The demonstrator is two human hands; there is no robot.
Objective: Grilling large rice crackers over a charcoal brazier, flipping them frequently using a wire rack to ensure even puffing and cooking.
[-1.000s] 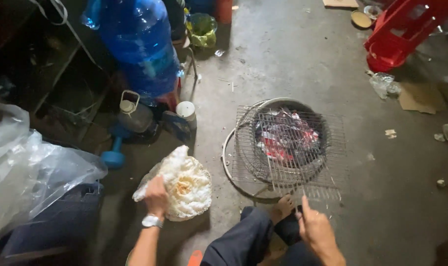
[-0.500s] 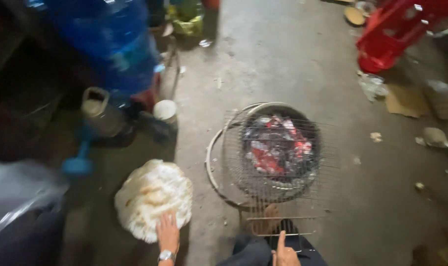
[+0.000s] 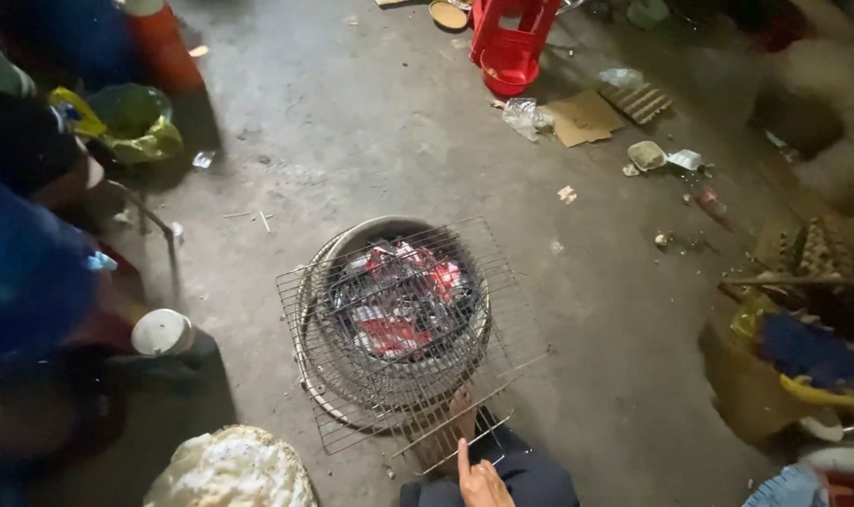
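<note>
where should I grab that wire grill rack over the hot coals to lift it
Probably by the near corner of the wire rack, coming from your side: it sticks out past the charcoal stove rim, clear of the glowing coals, just ahead of your right hand.

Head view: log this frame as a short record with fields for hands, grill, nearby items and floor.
hands: right hand at the bottom edge, one finger raised beside the grid; left hand out of view
grill: square wire grid lying over a round charcoal brazier with glowing embers
nearby: bag of pale round crackers; white cup
floor: grey concrete, littered; red plastic stool
</note>
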